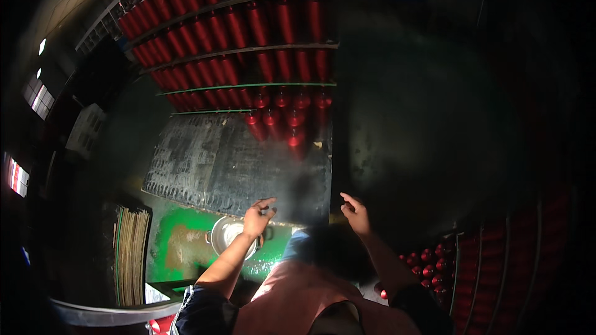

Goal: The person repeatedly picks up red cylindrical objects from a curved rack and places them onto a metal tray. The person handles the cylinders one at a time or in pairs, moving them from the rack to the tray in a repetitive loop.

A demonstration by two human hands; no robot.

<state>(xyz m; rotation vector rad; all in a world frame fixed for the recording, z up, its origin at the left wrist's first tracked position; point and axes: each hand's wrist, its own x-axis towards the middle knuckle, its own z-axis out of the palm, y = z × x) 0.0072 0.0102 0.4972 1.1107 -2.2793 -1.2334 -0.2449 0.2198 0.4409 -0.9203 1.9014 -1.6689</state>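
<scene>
My left hand (259, 216) is held out over the near edge of a dark, scuffed board (242, 161), its fingers apart and nothing in them. Off the board's right corner hovers my right hand (356, 213), also empty, with the forefinger stretched and the others slightly bent. Several red metal cylinders (296, 136) with rounded tops stand upright at the board's far right part. Beneath my left forearm is a round metal pot (218, 236) with whitish contents, partly hidden by the arm.
Tiers of red cylinders (236, 25) separated by boards rise beyond the board. More red cylinders (428, 267) stand at the lower right. A stack of thin boards (130, 254) is at the left, beside a green floor (180, 245). A curved metal rim (105, 316) crosses the lower left.
</scene>
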